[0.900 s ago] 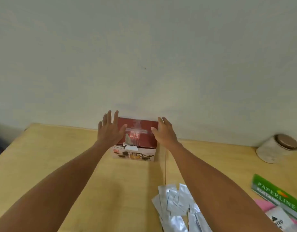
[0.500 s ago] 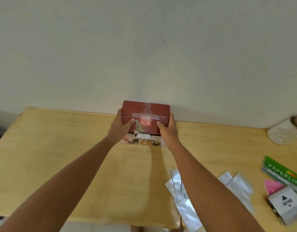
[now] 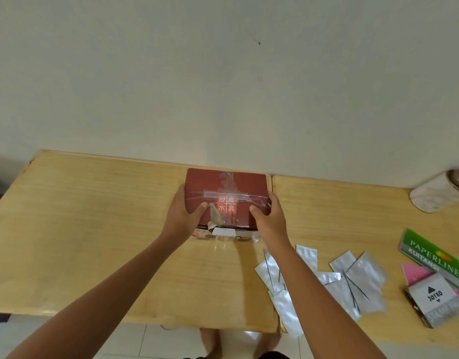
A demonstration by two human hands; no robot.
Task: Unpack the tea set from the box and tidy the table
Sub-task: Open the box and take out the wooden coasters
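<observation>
A dark red tea set box (image 3: 227, 187) with white characters and clear tape across its closed lid stands on the wooden table (image 3: 93, 216) close to the wall. My left hand (image 3: 183, 216) grips its left side, thumb on the lid. My right hand (image 3: 271, 218) grips its right side in the same way. A torn strip of tape hangs at the box's front edge. What is inside the box is hidden.
Several silver foil sachets (image 3: 352, 278) lie scattered at the front right. A green Paperline receipt book (image 3: 435, 257), a pink paper and a Joyko box (image 3: 435, 304) lie at the right edge. A white jar (image 3: 440, 193) with a brown lid sits at the back right.
Both hands went from open beside the box to gripping its sides. The box has come nearer to me, away from the wall. The camera now looks further down at the table.
</observation>
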